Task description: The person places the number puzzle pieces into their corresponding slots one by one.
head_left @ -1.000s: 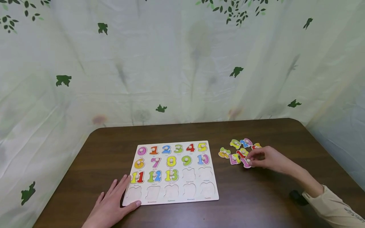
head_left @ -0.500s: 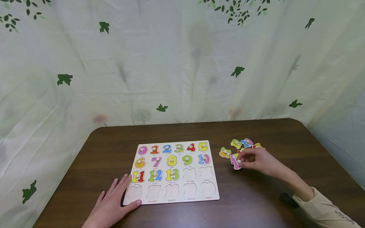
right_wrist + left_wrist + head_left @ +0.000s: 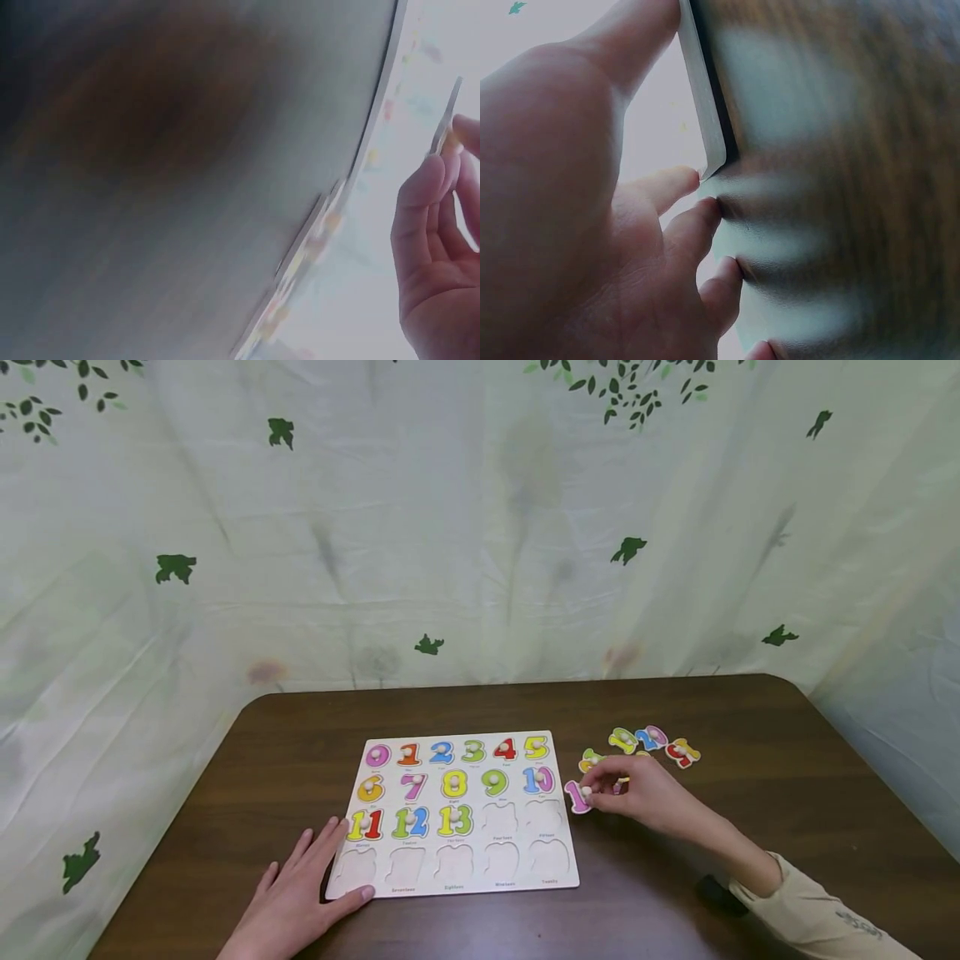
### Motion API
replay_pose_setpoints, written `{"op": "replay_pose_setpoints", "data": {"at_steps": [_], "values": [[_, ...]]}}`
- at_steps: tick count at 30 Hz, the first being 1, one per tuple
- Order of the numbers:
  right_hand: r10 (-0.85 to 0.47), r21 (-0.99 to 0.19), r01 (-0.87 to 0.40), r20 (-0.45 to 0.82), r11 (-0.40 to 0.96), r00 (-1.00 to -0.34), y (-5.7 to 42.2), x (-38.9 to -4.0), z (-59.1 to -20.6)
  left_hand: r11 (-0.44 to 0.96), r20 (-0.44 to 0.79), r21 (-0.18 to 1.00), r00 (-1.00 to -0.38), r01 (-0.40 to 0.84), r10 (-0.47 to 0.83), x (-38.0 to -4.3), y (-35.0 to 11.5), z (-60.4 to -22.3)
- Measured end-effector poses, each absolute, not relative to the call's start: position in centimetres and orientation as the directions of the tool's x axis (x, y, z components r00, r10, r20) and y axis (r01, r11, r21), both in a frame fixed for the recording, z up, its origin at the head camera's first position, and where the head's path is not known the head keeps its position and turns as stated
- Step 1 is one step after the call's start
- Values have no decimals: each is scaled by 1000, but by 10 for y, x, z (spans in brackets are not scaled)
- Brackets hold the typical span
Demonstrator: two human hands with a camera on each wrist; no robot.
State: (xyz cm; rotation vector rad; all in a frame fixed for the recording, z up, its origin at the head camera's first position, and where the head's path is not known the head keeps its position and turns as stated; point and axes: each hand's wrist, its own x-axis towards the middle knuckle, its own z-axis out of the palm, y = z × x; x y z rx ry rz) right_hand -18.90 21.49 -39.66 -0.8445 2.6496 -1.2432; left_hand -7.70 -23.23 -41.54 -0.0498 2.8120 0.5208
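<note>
Between thumb and fingers, my right hand pinches a pink number piece by its small round knob, just off the board's right edge. In the right wrist view that thin piece is held edge-on, clear of the table. A white number puzzle board lies flat, with coloured pieces 0 to 13 in its recesses and bare recesses in the lower rows. My left hand rests at the board's near left corner, fingers extended along the left side and thumb on the front edge. The left wrist view shows the board's corner beside the fingertips.
Loose number pieces lie right of the board: a yellow-green one, a blue and purple one, a red and orange one and a green and orange one. Others are partly behind the right hand. A printed curtain hangs behind the brown table.
My right hand has carried the pink piece leftward from the loose pile to beside the board, uncovering the red and orange piece. The left hand has stayed on the board's corner.
</note>
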Motion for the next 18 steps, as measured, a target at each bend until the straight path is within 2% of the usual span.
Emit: {"op": "replay_pose_setpoints", "data": {"at_steps": [4, 9, 18], "values": [[-477, -785, -341, 67, 517, -876, 201, -187, -395, 935, -281, 345, -960, -84, 17, -77, -232, -416], [-458, -810, -263, -8, 524, -889, 182, -186, -393, 935, -280, 344, -960, -85, 16, -77, -233, -417], [-498, -801, -283, -21, 527, -867, 152, -187, -394, 930, -282, 356, -959, -94, 11, -77, -232, -416]]}}
